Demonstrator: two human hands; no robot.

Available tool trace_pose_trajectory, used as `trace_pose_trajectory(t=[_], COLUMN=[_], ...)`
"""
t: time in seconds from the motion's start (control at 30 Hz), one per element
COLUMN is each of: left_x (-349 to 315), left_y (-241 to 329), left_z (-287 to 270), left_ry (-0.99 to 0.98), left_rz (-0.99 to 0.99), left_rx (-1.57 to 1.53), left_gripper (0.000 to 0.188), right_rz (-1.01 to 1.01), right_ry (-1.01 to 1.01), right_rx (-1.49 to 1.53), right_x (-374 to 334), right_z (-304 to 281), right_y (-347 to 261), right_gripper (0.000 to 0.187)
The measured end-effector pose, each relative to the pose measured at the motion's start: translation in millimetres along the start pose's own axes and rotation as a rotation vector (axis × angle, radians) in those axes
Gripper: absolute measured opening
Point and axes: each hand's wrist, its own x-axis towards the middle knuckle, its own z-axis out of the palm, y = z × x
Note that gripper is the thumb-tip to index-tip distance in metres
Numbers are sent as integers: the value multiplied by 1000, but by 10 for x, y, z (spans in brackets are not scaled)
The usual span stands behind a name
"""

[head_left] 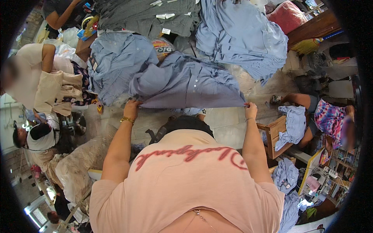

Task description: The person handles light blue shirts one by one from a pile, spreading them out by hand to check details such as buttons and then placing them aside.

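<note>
A blue buttoned shirt [194, 83] is stretched out in front of me, its near edge pulled into a nearly straight line. My left hand [132, 110], with a gold bracelet at the wrist, pinches the left corner of that edge. At the right corner, the fingers of my right hand [251, 110] are closed on the cloth. The shirt's far part lies bunched against a heap of blue garments [116, 58] on the left. Behind it, a printed plastic bag [162, 47] is partly covered by cloth.
A large pile of blue garments [243, 35] sits at the far right, beside dark grey garments [143, 17] at the back. People work on the left and right. A wooden stand [276, 136] with blue cloth is near my right arm; a translucent plastic-wrapped bundle [77, 163] lies left.
</note>
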Motion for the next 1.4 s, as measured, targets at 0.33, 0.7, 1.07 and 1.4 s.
trace_pose_trajectory(t=[0.33, 0.7, 1.07, 1.4], left_x=[-18, 541, 1113, 1080], left_y=[472, 1871, 2216, 2775], left_z=[336, 1640, 155, -1191], left_ry=[-227, -755, 55, 223], left_rz=[-219, -1367, -664, -144], left_rx=[97, -2129, -2461, -2037], left_gripper=[22, 47, 37, 42], right_rz=[-13, -124, 107, -584], right_ry=[-292, -336, -145, -109], right_rx=[171, 493, 1136, 971], right_x=[-159, 121, 880, 769], right_z=[-327, -1525, -1889, -1936], right_y=[-82, -1057, -1294, -2588], right_gripper=[18, 14, 9, 8])
